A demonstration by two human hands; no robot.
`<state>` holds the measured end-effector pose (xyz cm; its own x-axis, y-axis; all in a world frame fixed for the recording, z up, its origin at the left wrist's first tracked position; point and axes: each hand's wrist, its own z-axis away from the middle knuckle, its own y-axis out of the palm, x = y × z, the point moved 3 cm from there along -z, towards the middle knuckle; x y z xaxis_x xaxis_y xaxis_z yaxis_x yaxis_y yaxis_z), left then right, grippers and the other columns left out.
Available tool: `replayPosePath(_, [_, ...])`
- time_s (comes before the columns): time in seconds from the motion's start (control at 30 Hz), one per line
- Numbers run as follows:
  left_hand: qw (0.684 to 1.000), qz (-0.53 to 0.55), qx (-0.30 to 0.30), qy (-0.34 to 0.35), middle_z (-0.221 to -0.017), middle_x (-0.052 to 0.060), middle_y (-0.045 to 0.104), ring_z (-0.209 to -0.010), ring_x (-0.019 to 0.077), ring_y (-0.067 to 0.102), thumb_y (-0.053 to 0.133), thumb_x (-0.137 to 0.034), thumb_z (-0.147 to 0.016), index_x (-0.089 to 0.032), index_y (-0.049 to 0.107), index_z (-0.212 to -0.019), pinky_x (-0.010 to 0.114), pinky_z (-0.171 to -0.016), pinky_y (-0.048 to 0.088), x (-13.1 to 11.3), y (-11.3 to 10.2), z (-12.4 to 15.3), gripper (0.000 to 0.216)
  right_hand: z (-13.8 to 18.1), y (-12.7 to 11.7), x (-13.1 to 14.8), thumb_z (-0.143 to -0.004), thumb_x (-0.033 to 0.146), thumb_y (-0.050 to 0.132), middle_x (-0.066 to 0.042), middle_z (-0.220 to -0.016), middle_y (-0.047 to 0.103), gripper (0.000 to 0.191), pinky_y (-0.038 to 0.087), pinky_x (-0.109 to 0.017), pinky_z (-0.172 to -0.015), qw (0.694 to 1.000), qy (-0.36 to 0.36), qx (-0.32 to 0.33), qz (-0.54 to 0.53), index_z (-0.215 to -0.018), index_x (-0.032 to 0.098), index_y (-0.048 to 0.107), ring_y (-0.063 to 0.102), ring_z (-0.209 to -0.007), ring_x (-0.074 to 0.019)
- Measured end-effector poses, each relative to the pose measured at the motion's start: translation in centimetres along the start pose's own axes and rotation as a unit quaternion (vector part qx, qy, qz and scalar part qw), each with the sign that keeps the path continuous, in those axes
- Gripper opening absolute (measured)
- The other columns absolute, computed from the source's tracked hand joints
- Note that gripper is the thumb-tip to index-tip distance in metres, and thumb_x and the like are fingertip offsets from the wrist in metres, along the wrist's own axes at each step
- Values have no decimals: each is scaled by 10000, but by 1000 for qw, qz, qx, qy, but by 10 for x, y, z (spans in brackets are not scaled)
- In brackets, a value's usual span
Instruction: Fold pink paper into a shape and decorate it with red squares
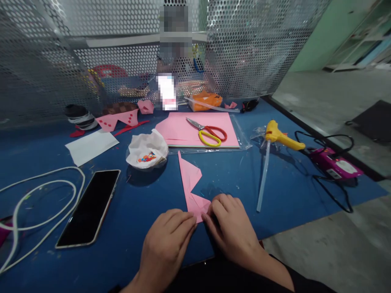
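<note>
A folded piece of pink paper (189,179) lies on the blue table (140,203) near its front edge. My left hand (166,240) presses its fingertips on the paper's near corner, fingers together and bent. My right hand (230,226) pinches the same near end of the paper from the right side. Both hands touch each other at the fold. The part of the paper under my fingers is hidden.
A black phone (90,207) and white cable (39,203) lie to the left. A bowl with tissue and coloured bits (147,154) sits ahead, with pink sheets (198,130), scissors (209,132), a yellow glue gun (279,138) and a glue stick (263,179) nearby. A perforated metal screen (122,53) stands behind.
</note>
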<state>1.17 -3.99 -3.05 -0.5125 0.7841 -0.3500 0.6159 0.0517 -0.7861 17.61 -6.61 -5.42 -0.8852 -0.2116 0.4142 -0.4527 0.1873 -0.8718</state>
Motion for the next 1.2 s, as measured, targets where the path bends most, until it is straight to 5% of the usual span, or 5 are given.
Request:
replayPosePath(0.33, [987, -96, 35, 126, -977, 90, 785, -861, 223, 709, 487, -197, -987, -78, 699, -1036, 344, -741, 574, -7, -6, 3, 248, 1, -1, -1, -922, 146, 511, -38, -877, 606, 65, 357, -357, -712, 996, 35, -16, -83, -914, 209, 527, 534, -797, -219])
replayPosePath(0.73, [993, -38, 69, 83, -1150, 135, 733, -1014, 265, 656, 567, -327, -960, -60, 622, -1230, 419, -822, 564, -3, -8, 18, 384, 9, -10, -7, -905, 119, 536, -57, -893, 621, 128, 452, -359, -710, 988, 26, -101, -111, -1006, 196, 520, 582, -822, -215])
replayPosePath(0.9, [997, -46, -13, 54, -1088, 115, 746, -1032, 242, 644, 630, -196, -918, -77, 666, -1177, 383, -873, 523, -2, -16, 25, 287, 14, -16, -2, -923, 107, 538, -87, -1014, 679, 213, 481, -381, -791, 985, -52, -129, -99, -1112, 189, 591, 614, -938, -223])
replayPosePath(1.07, [991, -94, 1, 91, -1120, 123, 748, -1052, 279, 646, 611, -208, -923, -62, 678, -1157, 410, -869, 508, -5, -12, 27, 284, 16, -18, 10, -920, 97, 491, -79, -1041, 732, 288, 475, -392, -834, 974, -187, -118, -47, -1153, 158, 648, 613, -976, -235])
replayPosePath(1.2, [988, -120, -9, 101, -1104, 129, 754, -1019, 276, 657, 590, -213, -930, -52, 691, -1138, 403, -864, 492, -7, -11, 24, 281, 16, -15, 13, -922, 123, 477, -94, -1087, 741, 299, 460, -384, -881, 968, -228, -109, -8, -1144, 126, 677, 616, -1020, -229])
